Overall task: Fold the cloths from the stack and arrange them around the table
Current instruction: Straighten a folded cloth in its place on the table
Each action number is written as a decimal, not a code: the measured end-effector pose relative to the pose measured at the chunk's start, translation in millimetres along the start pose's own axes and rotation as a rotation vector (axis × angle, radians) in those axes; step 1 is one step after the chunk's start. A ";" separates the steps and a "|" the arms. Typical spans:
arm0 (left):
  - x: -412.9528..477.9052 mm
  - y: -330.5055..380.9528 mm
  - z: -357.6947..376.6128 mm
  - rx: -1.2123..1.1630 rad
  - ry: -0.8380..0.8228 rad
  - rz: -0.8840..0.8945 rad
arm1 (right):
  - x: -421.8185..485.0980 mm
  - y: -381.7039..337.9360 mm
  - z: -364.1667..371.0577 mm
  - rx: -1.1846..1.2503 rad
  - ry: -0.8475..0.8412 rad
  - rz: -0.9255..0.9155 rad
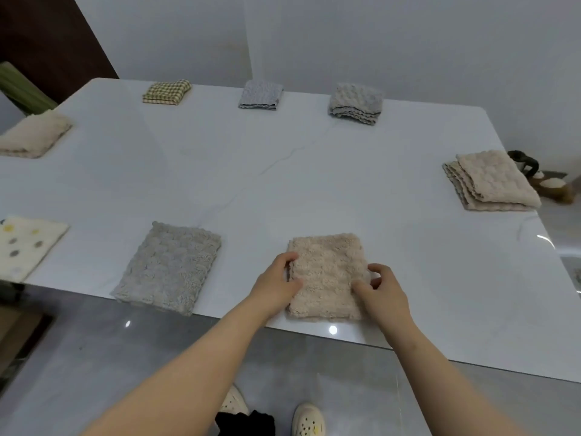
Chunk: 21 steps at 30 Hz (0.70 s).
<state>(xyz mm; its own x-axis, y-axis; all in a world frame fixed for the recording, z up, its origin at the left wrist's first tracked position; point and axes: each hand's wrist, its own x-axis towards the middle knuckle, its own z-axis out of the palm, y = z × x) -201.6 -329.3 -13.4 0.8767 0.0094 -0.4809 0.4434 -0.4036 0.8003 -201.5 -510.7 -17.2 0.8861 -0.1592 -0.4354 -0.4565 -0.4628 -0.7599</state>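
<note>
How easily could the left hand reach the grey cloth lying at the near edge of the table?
Probably easily. The grey cloth lies just left of the left hand, with only bare table between them. The hand must first release the beige cloth it holds.

White veined table (283,171), near beige cloth (327,272), near grey cloth (169,265); green checked cloth (166,92), cream dotted cloth (25,247)

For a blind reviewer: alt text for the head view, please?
A person's left hand and right hand pinch the side edges of a folded beige cloth at the near edge of a white table. Seven more folded cloths lie spaced around its edges.
</note>
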 end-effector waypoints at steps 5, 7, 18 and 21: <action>-2.1 -1.2 -0.3 -0.067 -0.026 0.002 | 0.3 2.5 -4.4 -0.038 -0.059 -0.014; -2.4 -2.5 -2.3 -0.065 -0.034 0.022 | 0.4 2.2 -6.0 -0.023 -0.072 -0.016; -0.1 -7.0 8.4 0.113 -0.031 0.007 | -1.8 12.0 -14.7 0.002 -0.040 -0.033; 0.4 -8.4 10.7 0.203 -0.037 0.022 | -3.9 14.6 -17.4 -0.010 -0.037 -0.029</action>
<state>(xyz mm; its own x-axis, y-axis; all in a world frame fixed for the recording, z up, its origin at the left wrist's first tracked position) -206.9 -335.7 -24.1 0.8768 -0.0334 -0.4797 0.3740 -0.5797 0.7239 -210.2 -531.9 -18.1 0.8950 -0.1132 -0.4314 -0.4301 -0.4751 -0.7677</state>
